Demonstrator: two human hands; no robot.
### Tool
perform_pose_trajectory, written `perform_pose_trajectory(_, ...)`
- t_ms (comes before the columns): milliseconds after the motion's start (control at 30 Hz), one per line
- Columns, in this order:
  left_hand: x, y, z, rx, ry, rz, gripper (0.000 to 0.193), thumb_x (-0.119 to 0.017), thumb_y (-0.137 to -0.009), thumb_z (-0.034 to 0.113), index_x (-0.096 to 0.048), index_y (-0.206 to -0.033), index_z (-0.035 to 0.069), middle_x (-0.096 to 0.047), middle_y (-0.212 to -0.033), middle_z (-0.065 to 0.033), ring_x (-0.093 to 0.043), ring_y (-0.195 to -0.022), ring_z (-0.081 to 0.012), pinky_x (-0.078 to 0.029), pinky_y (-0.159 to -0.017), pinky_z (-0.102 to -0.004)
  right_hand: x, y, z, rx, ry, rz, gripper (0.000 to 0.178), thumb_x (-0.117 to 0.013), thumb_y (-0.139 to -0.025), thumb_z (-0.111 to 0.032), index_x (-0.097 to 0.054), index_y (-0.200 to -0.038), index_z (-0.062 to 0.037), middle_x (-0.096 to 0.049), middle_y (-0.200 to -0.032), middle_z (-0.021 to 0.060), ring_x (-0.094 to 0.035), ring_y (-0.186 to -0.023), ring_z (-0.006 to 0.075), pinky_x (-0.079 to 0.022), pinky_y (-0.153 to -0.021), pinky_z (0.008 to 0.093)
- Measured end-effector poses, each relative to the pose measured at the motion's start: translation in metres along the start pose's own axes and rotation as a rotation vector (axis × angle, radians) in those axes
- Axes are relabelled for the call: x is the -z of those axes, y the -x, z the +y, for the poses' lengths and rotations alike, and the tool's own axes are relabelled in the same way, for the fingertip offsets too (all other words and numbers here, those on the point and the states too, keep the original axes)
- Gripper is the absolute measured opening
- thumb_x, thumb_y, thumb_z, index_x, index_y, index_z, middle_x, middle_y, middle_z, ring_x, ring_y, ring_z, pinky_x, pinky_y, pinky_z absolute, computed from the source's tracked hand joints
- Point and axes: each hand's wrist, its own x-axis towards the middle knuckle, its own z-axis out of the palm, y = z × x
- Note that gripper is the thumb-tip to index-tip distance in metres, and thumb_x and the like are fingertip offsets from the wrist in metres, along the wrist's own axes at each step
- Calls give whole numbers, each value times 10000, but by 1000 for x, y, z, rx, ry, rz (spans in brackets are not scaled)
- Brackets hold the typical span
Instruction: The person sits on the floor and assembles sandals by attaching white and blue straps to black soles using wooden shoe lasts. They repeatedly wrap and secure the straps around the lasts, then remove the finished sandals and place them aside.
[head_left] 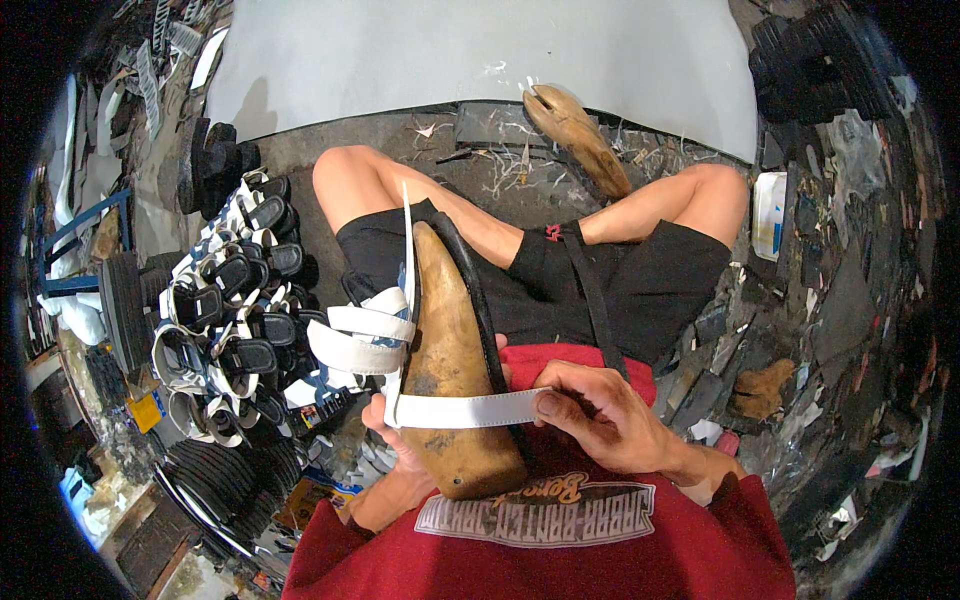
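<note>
While left hand (400, 440) grips one wooden last (450, 370), right hand (600, 410) pulls one white strap (465, 410).

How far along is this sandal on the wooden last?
Done: two white straps already lie across the front of the wooden last, with a black sole along its side. In hand: the right hand pulls a third white strap across the heel end while the left hand steadies the last from below. Left: that strap looks loose, not yet fastened.

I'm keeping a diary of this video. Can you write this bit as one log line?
left hand: holds wooden shoe last | right hand: pulls white strap across it | unfinished sandals: piled left
</note>
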Motion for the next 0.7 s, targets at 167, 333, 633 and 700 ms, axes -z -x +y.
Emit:
perform_pose_trajectory(167, 11, -3, -9, 22, 280, -198, 1368, -708, -699, 856, -279, -1680, 5, -376, -1671, -319, -623, -1363, -387, -548, -1140, -514, -1, -3, 9, 111, 52, 17, 229, -634, -1110, -175, -612, -996, 23, -616, -835, 83, -594, -755, 172, -484, -719, 343)
perform_pose_trajectory(333, 15, -6, -15, 33, 399, -313, 1362, -697, -706, 857, -281, -1677, -4, -469, -1605, -317, -638, -1339, -392, -559, -1122, -505, 3, -1, 9, -70, -29, -76, 180, -690, -1081, -192, -659, -1039, -19, -616, -876, 51, -589, -822, 100, -477, -704, 328)
perform_pose_trajectory(633, 31, -19, -22, 165, 228, -417, 1223, -696, -766, 815, -353, -1626, 15, -573, -1501, -266, -656, -1292, -386, -556, -1098, -512, -19, -29, 82, -76, -502, -130, 715, -810, -928, -56, -314, -1436, -138, -561, -1344, 104, -594, -1093, 135, -547, -909, 324)
perform_pose_trajectory(700, 29, -18, -18, 170, 169, -392, 1188, -694, -780, 808, -374, -1609, 18, -582, -1489, -255, -658, -1282, -387, -554, -1093, -515, -18, -40, 86, -132, -430, -169, 833, -806, -872, -13, -242, -1469, -150, -526, -1327, 81, -571, -1089, 121, -506, -881, 273)
